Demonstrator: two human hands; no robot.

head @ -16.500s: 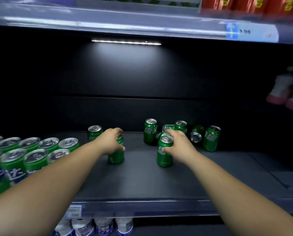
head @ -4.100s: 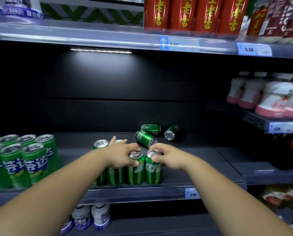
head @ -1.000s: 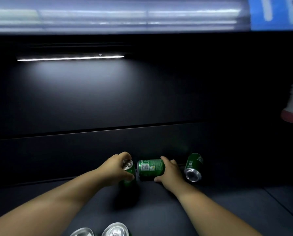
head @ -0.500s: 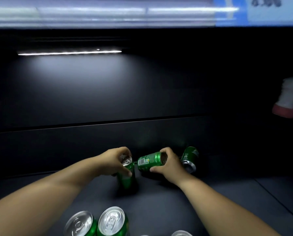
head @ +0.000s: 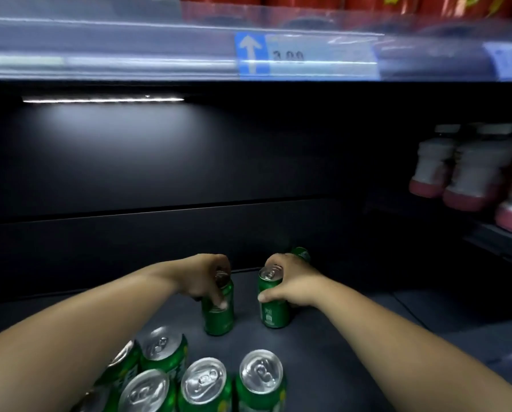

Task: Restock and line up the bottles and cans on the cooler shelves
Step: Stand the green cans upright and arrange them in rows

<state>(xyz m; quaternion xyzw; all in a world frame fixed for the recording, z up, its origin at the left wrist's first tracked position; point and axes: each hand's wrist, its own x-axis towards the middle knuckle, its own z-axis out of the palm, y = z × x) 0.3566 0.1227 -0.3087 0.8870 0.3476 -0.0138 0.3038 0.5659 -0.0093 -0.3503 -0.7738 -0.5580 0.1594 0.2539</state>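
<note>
- A person's left hand [head: 202,276] grips an upright green soda can [head: 219,318] from above, fingers curled over its rim and thumb pressed down the front of the label.
- The right hand [head: 290,282] holds a second green can [head: 272,307], also upright, with fingers wrapped round the far side near the top and the thumb on the near side.
- Both cans stand on the dark cooler shelf [head: 323,346], toward its back, side by side with a clear gap between them.
- A third green can [head: 301,253] shows just behind the right hand, mostly hidden; how it lies cannot be told.
- Nearer the camera, a cluster of upright green cans [head: 260,379] stands at the front of the same shelf, silver tops up, partly under the left forearm.
- A strip light [head: 103,99] glows on the underside of the shelf above, whose front edge carries a blue-arrow price tag [head: 287,56].
- Red cans [head: 308,0] line that upper shelf.
- White bottles with pink bases [head: 469,173] stand on a neighbouring shelf to the right, blurred.
</note>
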